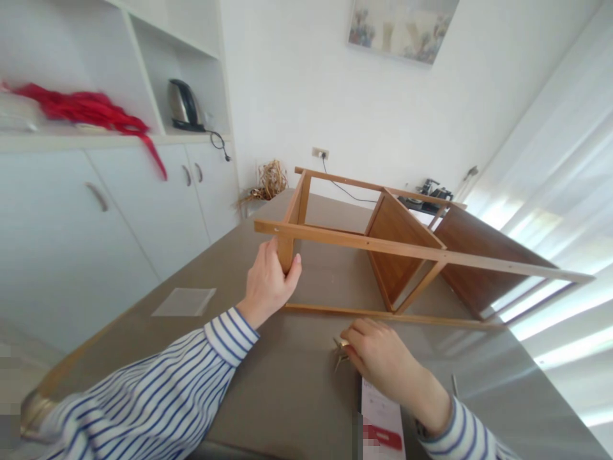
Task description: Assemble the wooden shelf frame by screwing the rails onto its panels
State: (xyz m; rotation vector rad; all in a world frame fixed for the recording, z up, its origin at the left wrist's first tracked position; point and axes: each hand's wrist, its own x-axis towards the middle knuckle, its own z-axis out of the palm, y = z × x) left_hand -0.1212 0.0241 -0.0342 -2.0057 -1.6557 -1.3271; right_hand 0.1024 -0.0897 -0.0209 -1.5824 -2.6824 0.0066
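Note:
A wooden shelf rack (359, 241) lies on its side across the table, with two brown shelf panels between its rails at the right. My left hand (269, 279) is closed around the flat crosspiece at the rack's left end, thumb on the near side. Low over the table in front of the rack, my right hand (378, 351) has its fingers pinched on small thin metal pieces that look like screws (341, 350). Their exact number and shape are partly hidden by the fingers. Below my right wrist lies a phone (383, 415) with a lit screen.
A clear plastic bag (184, 301) lies on the grey table (287, 377) at the left. A thin rod (454, 385) lies right of my right hand. White cabinets (138, 198) with a kettle (184, 105) and red ribbon (90, 110) stand left. Tea-making equipment (431, 195) is at the back right.

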